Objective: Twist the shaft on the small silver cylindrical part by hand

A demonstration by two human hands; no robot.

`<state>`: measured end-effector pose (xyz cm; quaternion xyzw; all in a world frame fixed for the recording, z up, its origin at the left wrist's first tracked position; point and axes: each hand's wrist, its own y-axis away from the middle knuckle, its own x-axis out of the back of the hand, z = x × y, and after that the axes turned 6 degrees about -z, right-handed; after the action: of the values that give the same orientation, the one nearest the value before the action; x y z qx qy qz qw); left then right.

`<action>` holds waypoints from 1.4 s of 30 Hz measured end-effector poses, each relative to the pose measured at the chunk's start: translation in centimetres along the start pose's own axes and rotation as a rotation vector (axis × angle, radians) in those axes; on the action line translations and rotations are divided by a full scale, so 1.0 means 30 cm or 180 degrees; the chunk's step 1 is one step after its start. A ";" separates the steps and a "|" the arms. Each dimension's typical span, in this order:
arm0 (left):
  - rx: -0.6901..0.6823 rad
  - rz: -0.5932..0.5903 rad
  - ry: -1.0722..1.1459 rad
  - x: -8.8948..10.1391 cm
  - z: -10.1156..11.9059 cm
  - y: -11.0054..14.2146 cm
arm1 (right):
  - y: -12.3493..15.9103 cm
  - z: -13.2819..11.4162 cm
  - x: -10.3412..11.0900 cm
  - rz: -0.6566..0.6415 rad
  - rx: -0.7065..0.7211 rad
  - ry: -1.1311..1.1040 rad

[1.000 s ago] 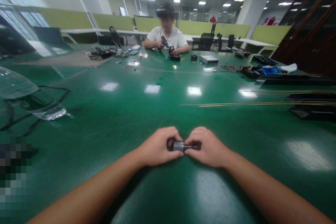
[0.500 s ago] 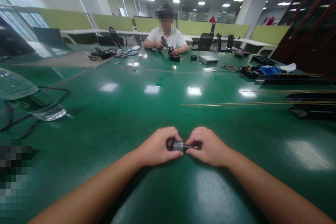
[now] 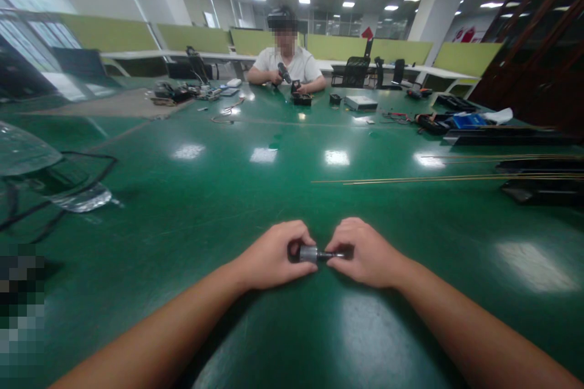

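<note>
Near the close side of a glossy green tabletop [image 3: 255, 194], a short silver metal cylinder [image 3: 309, 253] is held by the left hand [image 3: 276, 255], gripped between the thumb on the near side and the curled fingers on the far side; a thin, dark, shiny metal shaft [image 3: 335, 254] is pinched at the cylinder's right end by the thumb and fingertips of the right hand [image 3: 371, 255], its outer end partly shaded by the palm; both pieces are lined up crosswise between the hands, though whether they are fixed together, or are resting on the surface, cannot be told.

Well to the left, a large clear plastic bottle [image 3: 31, 152] is seen lying beside a looped black cable [image 3: 114, 161]; beyond the right hand, long thin brass-coloured rods [image 3: 410, 180] are laid across the surface, with long black channel-shaped pieces [image 3: 542, 191] placed at the right edge.

Across the table, a dark drill-shaped tool [image 3: 283, 72] is held by a seated person in a white shirt [image 3: 305, 64], above a small black box [image 3: 302, 99]; farther right, a flat silver-grey box [image 3: 361, 103] is set down.
</note>
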<state>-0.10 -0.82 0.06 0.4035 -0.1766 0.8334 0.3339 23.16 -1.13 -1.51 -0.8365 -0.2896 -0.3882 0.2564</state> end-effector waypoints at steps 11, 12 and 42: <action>0.0018 0.0011 0.0019 0.001 0.002 0.000 | 0.007 0.010 0.025 -0.0093 -0.0117 -0.0011; 0.0018 0.0013 0.0020 0.002 0.003 0.000 | 0.009 0.011 0.029 -0.0111 -0.0119 -0.0005; -0.0001 0.0059 0.0049 0.001 0.007 -0.002 | 0.019 0.047 0.091 -0.0510 -0.0350 -0.0197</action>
<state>0.03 -0.89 0.21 0.3954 -0.1779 0.8395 0.3276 25.71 0.17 -0.26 -0.8350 -0.3416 -0.3967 0.1691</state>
